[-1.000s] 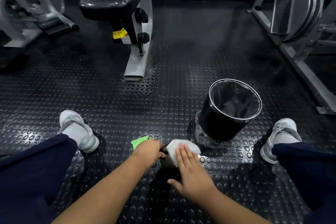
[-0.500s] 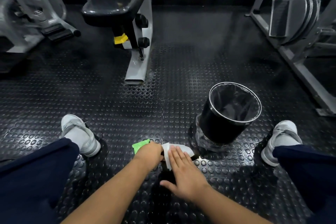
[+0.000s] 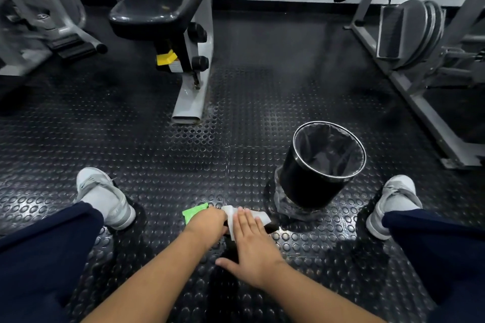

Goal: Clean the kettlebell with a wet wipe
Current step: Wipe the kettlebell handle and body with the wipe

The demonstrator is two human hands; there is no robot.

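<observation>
Black kettlebell [image 3: 269,227] on the floor [image 3: 236,165], with a white wet wipe [image 3: 231,215] laid over it.
The kettlebell is mostly hidden, with only dark slivers showing beside and below the wipe. The wipe is thin and creased. It drapes across the kettlebell's top, and 1 corner points right. The right hand [image 3: 253,241] lies flat on the wipe with straight fingers. The left hand [image 3: 207,223] curls over the kettlebell's left side, touching the wipe's edge.

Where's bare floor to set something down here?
Free: floor between left shoe and packet; wide stretch from machine foot to bin. Crowded: kettlebell, wipe, packet, left hand and right hand bunch together, bin close beside.
</observation>
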